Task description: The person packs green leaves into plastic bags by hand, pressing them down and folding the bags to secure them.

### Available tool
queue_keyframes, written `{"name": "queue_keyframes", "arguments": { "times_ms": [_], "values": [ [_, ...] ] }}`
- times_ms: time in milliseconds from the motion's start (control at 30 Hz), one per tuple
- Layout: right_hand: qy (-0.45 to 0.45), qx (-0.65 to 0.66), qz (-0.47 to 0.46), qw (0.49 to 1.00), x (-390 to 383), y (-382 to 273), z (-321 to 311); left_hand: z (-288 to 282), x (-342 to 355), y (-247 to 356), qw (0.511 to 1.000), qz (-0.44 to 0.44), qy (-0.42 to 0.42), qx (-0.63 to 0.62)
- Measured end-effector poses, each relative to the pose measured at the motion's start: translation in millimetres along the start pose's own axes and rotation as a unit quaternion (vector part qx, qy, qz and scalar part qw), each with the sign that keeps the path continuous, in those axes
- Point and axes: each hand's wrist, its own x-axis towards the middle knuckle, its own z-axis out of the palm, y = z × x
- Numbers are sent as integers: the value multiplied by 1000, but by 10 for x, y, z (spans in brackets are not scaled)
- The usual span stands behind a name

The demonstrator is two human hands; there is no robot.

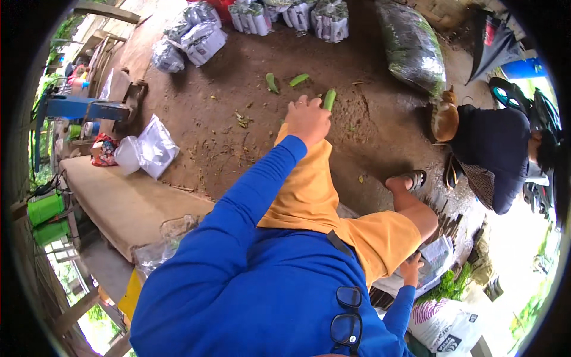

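Observation:
My left hand (309,122) lies over my left knee, fingers apart and slightly bent. Right beside its thumb shows a long green vegetable piece (329,99); whether they touch, I cannot tell. Two more green pieces, a curved one (272,83) and a flatter one (299,80), rest on the dirt floor just beyond. Low on the right, next to my thigh, my right hand (410,269) is closed at the edge of a printed clear plastic bag (436,262). My thigh and shorts partly cover that area.
Packed plastic bags of greens (250,18) line the far side, with a large stuffed sack (411,47) beyond to the right. A cat (446,119) sits beside a person in dark clothes (493,154). A bench (125,202) and white plastic bags (156,147) are at left.

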Motion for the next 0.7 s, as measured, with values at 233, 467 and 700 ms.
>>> {"name": "queue_keyframes", "arguments": {
  "times_ms": [233, 467, 700],
  "values": [
    [53, 39, -4, 998, -144, -275, -118, -45, 303, -170, 991, 8, 70, -116],
    [181, 127, -8, 975, -325, -357, -92, 103, 401, -379, 944, -16, -46, -327],
    [186, 86, 68, 976, -843, 113, 165, 106, 386, 15, 978, 162, -110, -77]
  ]
}}
